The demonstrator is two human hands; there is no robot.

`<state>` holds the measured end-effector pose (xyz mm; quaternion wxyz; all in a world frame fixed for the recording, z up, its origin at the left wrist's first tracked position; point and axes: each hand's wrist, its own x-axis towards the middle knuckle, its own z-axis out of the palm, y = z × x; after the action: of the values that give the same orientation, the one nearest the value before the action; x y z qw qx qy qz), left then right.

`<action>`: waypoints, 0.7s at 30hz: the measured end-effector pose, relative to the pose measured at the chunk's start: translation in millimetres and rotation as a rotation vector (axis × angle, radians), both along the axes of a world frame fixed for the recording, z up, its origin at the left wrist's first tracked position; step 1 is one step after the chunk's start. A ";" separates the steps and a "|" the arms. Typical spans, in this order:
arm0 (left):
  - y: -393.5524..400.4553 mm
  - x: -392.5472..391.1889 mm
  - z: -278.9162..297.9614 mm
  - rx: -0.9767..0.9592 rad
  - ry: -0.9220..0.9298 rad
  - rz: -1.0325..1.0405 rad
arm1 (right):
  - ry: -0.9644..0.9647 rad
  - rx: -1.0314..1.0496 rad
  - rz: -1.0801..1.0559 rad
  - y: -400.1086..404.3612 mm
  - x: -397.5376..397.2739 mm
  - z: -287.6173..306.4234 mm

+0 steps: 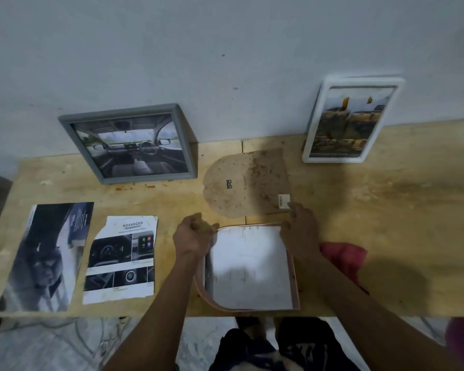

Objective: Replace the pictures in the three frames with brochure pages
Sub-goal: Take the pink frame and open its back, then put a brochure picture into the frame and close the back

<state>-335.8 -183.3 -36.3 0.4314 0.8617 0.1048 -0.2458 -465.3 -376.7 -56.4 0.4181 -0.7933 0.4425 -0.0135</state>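
At the worktop's [386, 210] near edge, a pink frame [295, 279] lies face down with a white page [249, 266] seated in it. The left hand [192, 236] pinches the page's far left corner; the right hand [302, 231] grips the far right corner. The page could crease or sit skewed if the hands pull unevenly. The backing board [247, 183] lies just beyond. The page's printed side is hidden. The white frame's [351, 119] picture is too blurred to read.

Two frames [134, 145] lean on the wall behind — backing board [248, 182] between them, brochure pages [119, 259] front-left.
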 end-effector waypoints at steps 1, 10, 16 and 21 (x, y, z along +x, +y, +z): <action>10.9 -10.1 0.7 0.058 -0.039 -0.055 | -0.006 -0.017 0.001 11.2 -11.3 3.3; 69.7 -87.0 -29.8 0.246 -0.184 -0.303 | 0.061 0.099 -0.051 89.7 -81.6 -1.0; 68.2 -91.4 -28.4 0.272 -0.153 -0.324 | 0.062 0.133 -0.136 103.7 -85.5 0.2; 62.6 -92.2 -21.8 0.271 -0.092 -0.303 | 0.007 0.102 -0.216 102.9 -85.7 7.4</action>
<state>-427.9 -120.7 -58.1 0.2741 0.9281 -0.0139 -0.2518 -551.0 -273.8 -49.0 0.4523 -0.7187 0.5270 -0.0335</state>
